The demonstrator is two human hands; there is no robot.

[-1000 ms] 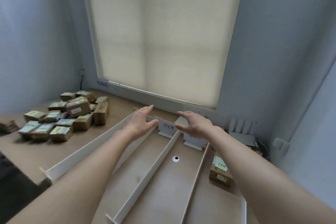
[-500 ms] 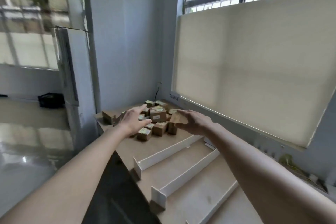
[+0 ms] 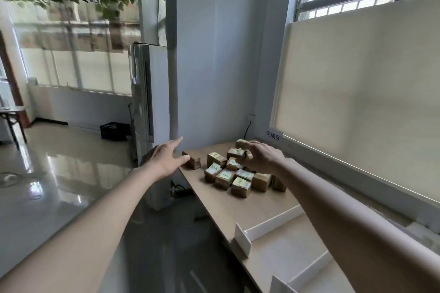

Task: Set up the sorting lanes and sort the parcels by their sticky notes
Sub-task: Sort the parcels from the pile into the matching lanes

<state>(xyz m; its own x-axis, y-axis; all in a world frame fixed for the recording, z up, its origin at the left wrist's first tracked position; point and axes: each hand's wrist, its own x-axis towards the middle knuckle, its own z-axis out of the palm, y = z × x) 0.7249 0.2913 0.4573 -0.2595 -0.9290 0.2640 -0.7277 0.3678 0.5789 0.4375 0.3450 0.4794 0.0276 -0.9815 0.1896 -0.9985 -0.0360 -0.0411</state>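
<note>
A pile of small brown cardboard parcels [image 3: 234,175] with pale sticky notes on top lies at the far end of the brown table [image 3: 257,211]. One parcel [image 3: 192,162] sits apart at the table's left edge. My left hand [image 3: 166,157] hovers open just left of that lone parcel, fingers spread. My right hand [image 3: 263,157] hangs over the back of the pile with fingers curled down; whether it touches a parcel is unclear. White lane dividers [image 3: 273,221] stand on the table nearer to me, at the lower right.
A paper sign [image 3: 273,136] leans at the wall behind the pile. A window with a drawn blind [image 3: 357,93] runs along the right. A tall appliance [image 3: 148,102] stands left of the table, with shiny floor [image 3: 59,173] and a black crate [image 3: 114,130] beyond.
My view has swung left from the lanes toward the parcel pile. Both hands have travelled from the lane labels to the pile, the right one now over the parcels.
</note>
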